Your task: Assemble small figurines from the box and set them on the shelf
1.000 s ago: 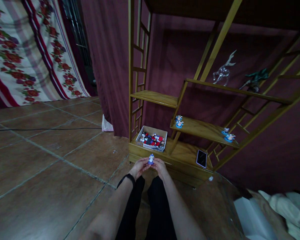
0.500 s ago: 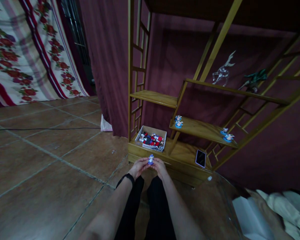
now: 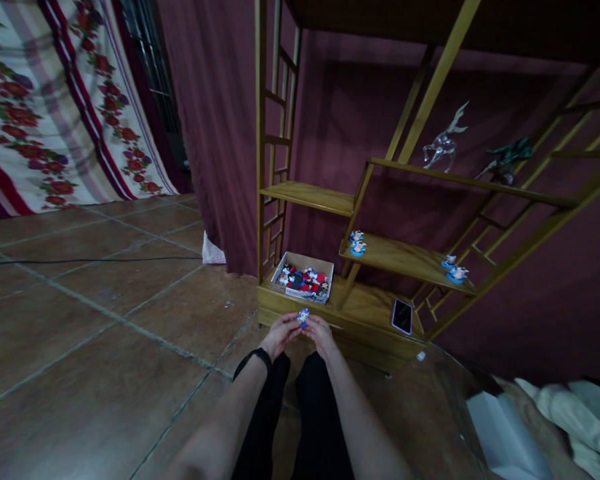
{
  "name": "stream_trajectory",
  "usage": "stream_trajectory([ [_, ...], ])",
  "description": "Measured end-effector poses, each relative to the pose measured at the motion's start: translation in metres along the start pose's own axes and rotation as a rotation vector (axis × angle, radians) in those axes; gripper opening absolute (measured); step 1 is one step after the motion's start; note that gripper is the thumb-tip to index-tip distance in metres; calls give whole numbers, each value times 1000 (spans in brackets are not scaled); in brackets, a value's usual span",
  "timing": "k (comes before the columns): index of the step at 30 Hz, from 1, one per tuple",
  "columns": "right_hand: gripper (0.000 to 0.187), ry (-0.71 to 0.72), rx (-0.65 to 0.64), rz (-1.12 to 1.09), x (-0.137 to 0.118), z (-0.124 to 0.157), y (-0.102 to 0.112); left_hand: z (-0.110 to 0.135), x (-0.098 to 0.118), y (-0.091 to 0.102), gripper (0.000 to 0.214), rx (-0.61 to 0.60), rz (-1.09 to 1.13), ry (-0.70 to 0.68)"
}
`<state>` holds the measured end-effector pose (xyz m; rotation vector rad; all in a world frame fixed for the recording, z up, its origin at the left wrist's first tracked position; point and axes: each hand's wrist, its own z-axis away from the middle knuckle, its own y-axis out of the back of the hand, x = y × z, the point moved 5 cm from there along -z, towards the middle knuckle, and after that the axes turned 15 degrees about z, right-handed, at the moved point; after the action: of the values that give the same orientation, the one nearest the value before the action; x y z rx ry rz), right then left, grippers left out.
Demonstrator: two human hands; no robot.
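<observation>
Between my two hands is a small purple-and-white figurine [image 3: 303,318], held upright with a slight tilt in front of the cabinet's base. My left hand [image 3: 281,333] grips it from the left, fingers closed against its side. On the other side, my right hand [image 3: 322,335] pinches it with the fingertips. Just beyond my hands, a shallow cardboard box [image 3: 325,297] on the cabinet's lowest level holds several red, black and white figurines [image 3: 305,279].
A wooden display cabinet [image 3: 310,194] stands ahead. Its middle shelf [image 3: 405,255] bears blue-based figurines [image 3: 358,247] at left and more figurines [image 3: 457,274] at right. A phone [image 3: 402,316] lies lower right. A clear deer ornament [image 3: 444,145] stands above. A cable [image 3: 90,260] crosses the floor.
The figurine has turned and tilted slightly between my fingers. Both hands stay in nearly the same place.
</observation>
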<state>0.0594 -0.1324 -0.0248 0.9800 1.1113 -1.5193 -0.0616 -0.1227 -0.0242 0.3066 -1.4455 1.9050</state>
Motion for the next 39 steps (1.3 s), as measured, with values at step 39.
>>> stream_trajectory([
  [39, 32, 37, -147, 15, 1, -3, 0, -1, -1, 5, 17, 6, -19, -69],
])
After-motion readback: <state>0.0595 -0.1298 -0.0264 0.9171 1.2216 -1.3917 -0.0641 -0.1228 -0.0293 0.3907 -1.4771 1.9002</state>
